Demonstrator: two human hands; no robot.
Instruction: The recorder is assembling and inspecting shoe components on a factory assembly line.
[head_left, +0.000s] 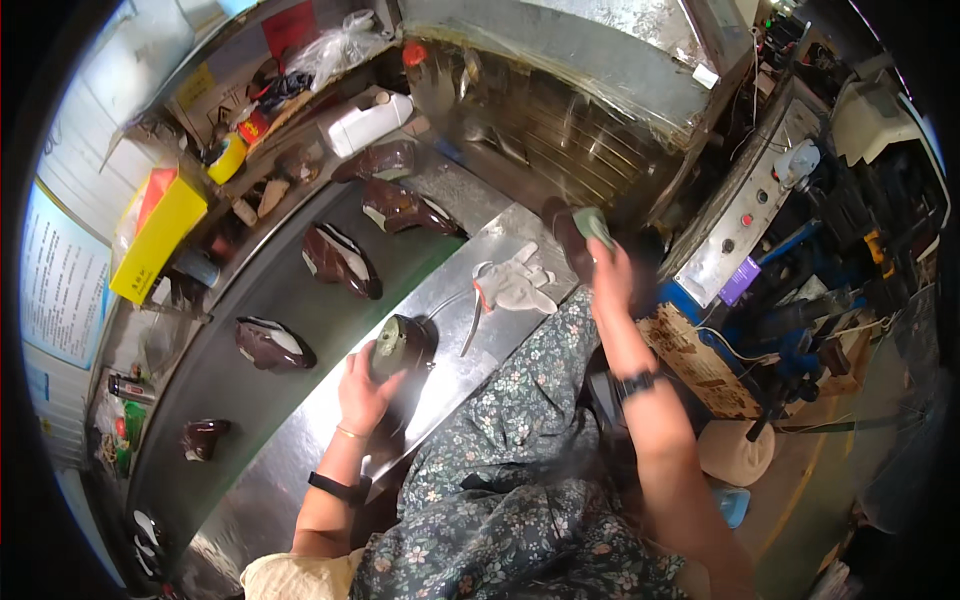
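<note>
My left hand is wrapped round a green shoe last with a hole in its top; a dark shoe upper seems to be on it, mostly in shadow. It rests on or just above the metal table. At the right, my right hand grips a brown shoe with a green last in it, held near the machine opening and slightly blurred. Between the hands, a whitish work glove lies on the metal table, beside a thin grey cord or tube.
Several glossy brown shoes, among them one shoe, lie along a green conveyor belt at the left. Behind it are a white jug and a yellow box. A machine with a metal grille stands ahead; a control panel is at the right.
</note>
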